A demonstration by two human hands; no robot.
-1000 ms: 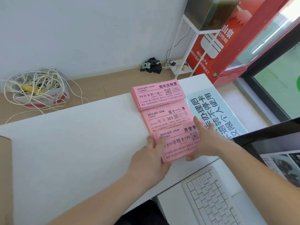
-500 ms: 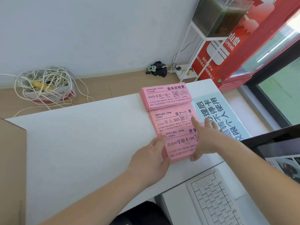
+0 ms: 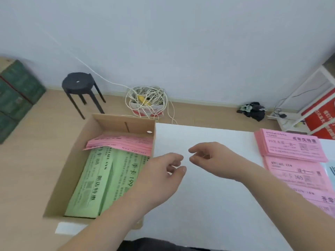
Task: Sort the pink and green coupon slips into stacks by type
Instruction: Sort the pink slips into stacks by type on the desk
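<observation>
We are between picks: both hands hang over the middle of the surface [image 3: 208,205], with nothing lifted or being laid down. Our left hand [image 3: 161,176] is just beside the right wall of the cardboard box [image 3: 116,122], which sits at the surface's left edge. Its fingers [image 3: 174,157] are loosely curled and hold nothing. Our right hand [image 3: 213,158] hovers near it, a little toward the far edge, its fingers likewise relaxed and empty. The two hands are close but apart.

Along the right edge three pink stacks lie in a row: the far stack [image 3: 290,145], the middle stack [image 3: 293,173] just beside it, and the near stack [image 3: 319,198], cut off by the frame. Each shows a different heading, so we judge the pink types partly sorted. In the box, a loose sheaf of pink slips [image 3: 123,143] lies across the far end of the green slips [image 3: 101,182], which lie in two side-by-side piles.

The next move, we reckon, calls for reaching into the box and pinching up the pink slips without dragging the green ones beneath. Then we read the heading to match a stack.
</observation>
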